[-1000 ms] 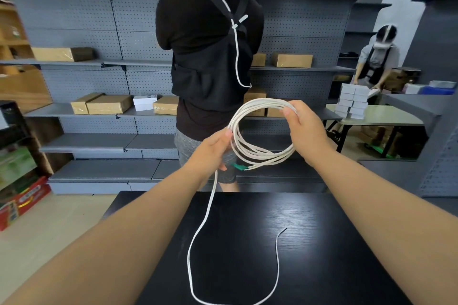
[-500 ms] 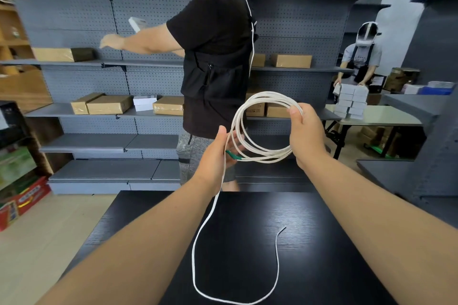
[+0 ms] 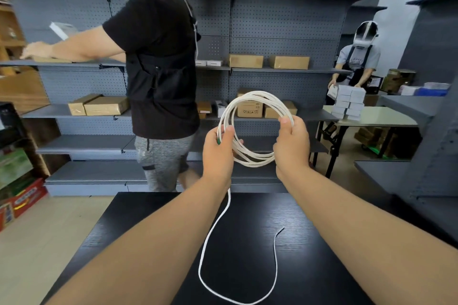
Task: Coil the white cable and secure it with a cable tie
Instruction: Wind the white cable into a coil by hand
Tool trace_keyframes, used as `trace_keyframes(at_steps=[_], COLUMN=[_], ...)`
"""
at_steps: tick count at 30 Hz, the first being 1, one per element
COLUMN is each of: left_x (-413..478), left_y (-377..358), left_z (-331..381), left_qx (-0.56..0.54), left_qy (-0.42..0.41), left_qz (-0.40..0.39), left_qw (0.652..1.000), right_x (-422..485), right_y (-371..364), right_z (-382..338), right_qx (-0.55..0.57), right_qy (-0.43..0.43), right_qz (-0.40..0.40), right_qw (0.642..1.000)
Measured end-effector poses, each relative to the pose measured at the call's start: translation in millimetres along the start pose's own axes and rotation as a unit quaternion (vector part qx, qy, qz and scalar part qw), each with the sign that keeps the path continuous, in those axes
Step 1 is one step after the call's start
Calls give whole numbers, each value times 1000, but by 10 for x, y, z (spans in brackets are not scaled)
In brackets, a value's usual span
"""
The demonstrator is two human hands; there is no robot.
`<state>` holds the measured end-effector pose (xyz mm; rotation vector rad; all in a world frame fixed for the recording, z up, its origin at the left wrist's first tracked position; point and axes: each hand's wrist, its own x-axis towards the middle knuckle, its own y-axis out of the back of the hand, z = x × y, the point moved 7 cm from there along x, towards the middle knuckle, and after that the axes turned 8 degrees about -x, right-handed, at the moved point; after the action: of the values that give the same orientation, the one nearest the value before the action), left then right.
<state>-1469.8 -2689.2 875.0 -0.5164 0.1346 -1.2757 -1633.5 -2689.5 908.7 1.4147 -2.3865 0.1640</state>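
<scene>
Above a black table [image 3: 247,208], left hand [image 3: 218,153] and right hand [image 3: 292,148] each pinch opposite sides of the light, springy white cable [image 3: 252,158] coil, best gripped across all loops

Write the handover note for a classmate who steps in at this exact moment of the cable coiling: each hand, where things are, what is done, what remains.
Left hand: gripping the left side of the coil, a green bit showing at the fingers.
Right hand: pinching the coil's right side.
Both hold it up above the black table.
Done: several loops wound.
Left: the loose tail hangs from the left hand and curves over the table; wind it in, then tie. No cable tie is clearly visible.
</scene>
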Motion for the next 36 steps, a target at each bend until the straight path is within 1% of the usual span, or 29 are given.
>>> trace_keyframes(at_steps=[2,6,8,13,14,17,19,22,25,26,27,29,32,34,36], left_x=[-1,9,23,44,47,71,90,162,206,213,213,202,199,191,174], left_y=[-25,-105,-105,-89,-92,-85,-73,-23,65,82,93,95,61,17,-19], left_z=[15,54,72,176,198,211,229,268,374,413,454,536,569,524,473], left_qx=[-33,-55,-33,65,64,19,21,69,125,145,171,240,329,384,422], left_qy=[7,16,9,-53,-51,-8,-13,-57,-97,-108,-122,-159,-192,-201,-208], left_qz=[15,-8,-15,-18,-16,-9,-9,2,28,31,31,21,-32,-74,-104], left_qw=[999,998,999,996,997,1000,1000,996,987,983,977,957,924,898,876], right_x=[-79,-180,-215,-309,-329,-382,-408,-446,-458,-451,-424,-317,-137,-68,-64], right_y=[-43,-51,-48,-92,-103,-143,-182,-265,-387,-413,-421,-394,-323,-344,-422], right_z=[21,62,98,214,234,267,293,347,392,383,371,317,148,8,-125], right_qx=[18,25,45,69,68,81,100,144,201,207,197,153,35,-77,-168], right_qy=[-5,-20,-37,-87,-96,-115,-133,-173,-214,-214,-201,-149,-31,49,104], right_qz=[1,20,21,3,-2,-9,-17,-57,-132,-156,-175,-194,-215,-250,-304], right_qw=[1000,999,998,994,993,990,986,973,947,942,943,958,975,964,932])
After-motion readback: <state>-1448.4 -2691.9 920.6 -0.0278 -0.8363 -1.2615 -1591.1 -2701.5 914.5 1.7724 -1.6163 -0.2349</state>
